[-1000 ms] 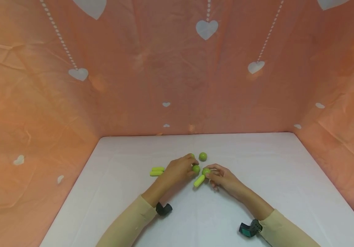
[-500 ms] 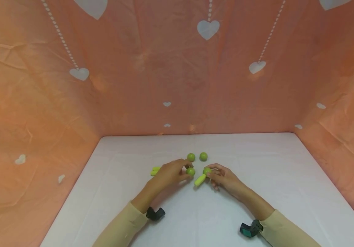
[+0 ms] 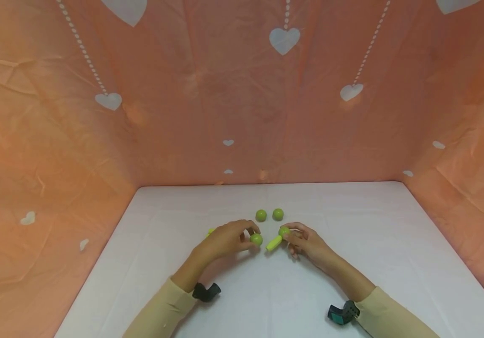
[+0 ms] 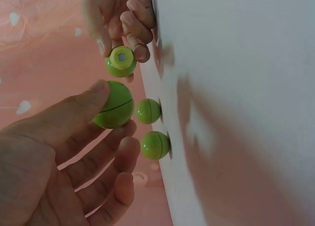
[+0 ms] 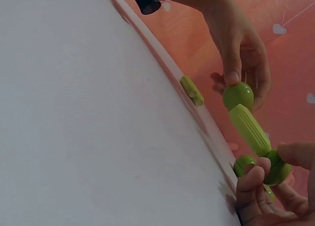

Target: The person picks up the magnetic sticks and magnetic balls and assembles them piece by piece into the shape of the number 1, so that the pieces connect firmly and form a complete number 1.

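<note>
My left hand [image 3: 225, 239] pinches a glossy green ball [image 4: 116, 105] between thumb and fingers, held above the table. A dark seam line runs round that ball. My right hand [image 3: 311, 246] pinches another green ball [image 3: 284, 231], and a ribbed yellow-green rod [image 5: 249, 130] extends from it toward the left hand. In the left wrist view the rod's free end shows a round grey disc at its centre. The rod and the left hand's ball stand apart in the head view. Two more green balls, one left [image 3: 261, 215] and one right [image 3: 278, 214], sit on the table beyond both hands.
Yellow-green rods [image 5: 191, 89] lie side by side on the white table [image 3: 351, 211], mostly hidden behind my left hand in the head view. Orange cloth walls [image 3: 242, 117] with white hearts rise around the table's back and sides. Dark devices [image 3: 343, 313] are on both wrists.
My left hand has drawn left and nearer with its ball, away from the right hand's rod, uncovering the left back ball and covering more of the lying rods. The right hand has barely moved.
</note>
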Demonstrator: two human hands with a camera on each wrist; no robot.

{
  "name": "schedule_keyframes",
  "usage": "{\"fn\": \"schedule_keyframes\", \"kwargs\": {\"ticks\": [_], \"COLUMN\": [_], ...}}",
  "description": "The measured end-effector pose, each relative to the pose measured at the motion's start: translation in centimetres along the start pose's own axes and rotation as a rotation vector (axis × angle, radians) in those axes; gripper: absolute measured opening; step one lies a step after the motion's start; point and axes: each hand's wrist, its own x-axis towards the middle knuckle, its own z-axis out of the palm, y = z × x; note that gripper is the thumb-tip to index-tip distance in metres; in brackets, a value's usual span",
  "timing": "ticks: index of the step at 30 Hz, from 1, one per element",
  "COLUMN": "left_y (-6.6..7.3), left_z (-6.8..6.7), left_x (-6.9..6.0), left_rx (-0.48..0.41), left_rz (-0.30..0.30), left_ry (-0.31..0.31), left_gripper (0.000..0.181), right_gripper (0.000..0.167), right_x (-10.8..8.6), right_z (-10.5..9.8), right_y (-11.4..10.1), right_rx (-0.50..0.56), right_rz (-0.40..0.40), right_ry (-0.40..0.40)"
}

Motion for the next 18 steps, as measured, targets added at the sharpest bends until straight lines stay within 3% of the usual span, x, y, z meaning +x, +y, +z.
{"fn": "schedule_keyframes", "kwargs": {"ticks": [9,18], "left_y": [-0.25,-0.28], "left_z": [0.14,0.68], "left_x": [0.01,0.12], "left_rx": [-0.067,-0.079], "left_rz": [-0.012,0.005], "left_ry": [-0.028,-0.042], "left_gripper": [0.028,0.029], "right_gripper": [0.047,0.047], "right_x": [0.1,0.06], "right_z": [0.06,0.12], "right_y": [0.06,-0.04], "right_rx": [0.012,0.022], "right_rz": [-0.014,-0.013], "right_ry": [0.057,0.122]}}
